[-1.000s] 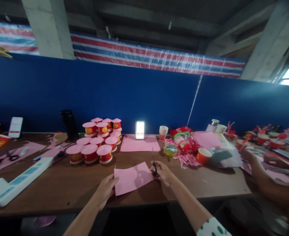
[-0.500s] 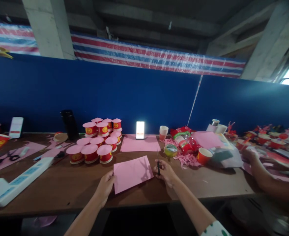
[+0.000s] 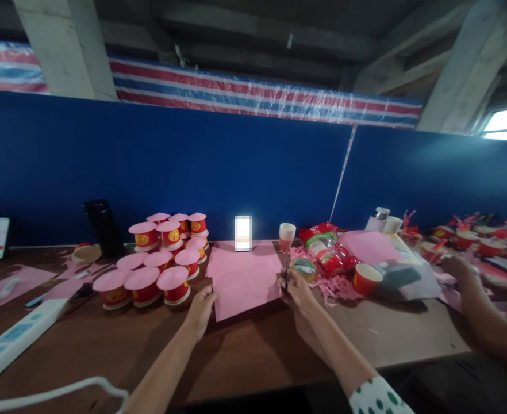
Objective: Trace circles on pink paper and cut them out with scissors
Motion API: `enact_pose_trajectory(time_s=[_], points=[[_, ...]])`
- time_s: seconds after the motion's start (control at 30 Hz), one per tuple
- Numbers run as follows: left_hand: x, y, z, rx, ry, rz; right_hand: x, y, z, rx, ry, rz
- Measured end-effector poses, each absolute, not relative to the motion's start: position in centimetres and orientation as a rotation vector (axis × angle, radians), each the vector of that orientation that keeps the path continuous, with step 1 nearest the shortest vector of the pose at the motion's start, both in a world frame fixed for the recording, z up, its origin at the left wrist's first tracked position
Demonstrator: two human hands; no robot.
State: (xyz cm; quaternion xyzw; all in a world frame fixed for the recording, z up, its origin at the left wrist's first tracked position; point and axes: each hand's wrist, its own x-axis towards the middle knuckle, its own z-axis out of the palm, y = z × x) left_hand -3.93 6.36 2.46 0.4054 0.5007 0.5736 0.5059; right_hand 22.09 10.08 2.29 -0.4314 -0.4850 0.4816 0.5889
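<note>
A pink paper sheet [image 3: 245,294] with faint curved outlines is held up slightly above the table, its far edge overlapping other pink paper [image 3: 227,249] behind. My left hand [image 3: 202,307] is closed on its left edge, thumb on top. At the sheet's right edge, my right hand [image 3: 299,290] is closed around dark scissors [image 3: 285,280], blades pointing away from me. Whether the blades touch the paper I cannot tell. Left of the sheet stand several red cups [image 3: 143,286] topped with pink paper discs.
A lit phone [image 3: 243,233] stands behind the sheets. To the right are a white-and-pink cup [image 3: 287,236], a tape roll [image 3: 303,269], a red bag [image 3: 326,247], and a red cup [image 3: 367,279]. A power strip [image 3: 25,339] lies left; a co-worker's arm [image 3: 480,305] is at far right.
Both hands have moved away from me and to the right with the sheet and scissors. The sheet now overlaps the paper behind it. My view has also shifted.
</note>
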Motion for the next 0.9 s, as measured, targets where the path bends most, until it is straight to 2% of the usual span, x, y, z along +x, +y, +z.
enact_pose_trajectory(time_s=[0.3,0.47,0.73,0.9], points=[[-2.3,11.2,1.9,0.996,1.057,1.462,22.0,14.0,1.7,-1.000,-1.273,0.836],[-1.5,12.6,1.3,0.839,0.956,1.360,22.4,14.3,0.5,-1.075,-1.157,0.735],[-1.8,11.9,1.1,0.945,0.838,1.266,22.3,14.9,-0.7,-1.028,-1.161,0.859],[-1.8,12.3,0.2,0.993,0.964,1.310,21.4,14.2,0.2,-1.038,-1.145,0.892]])
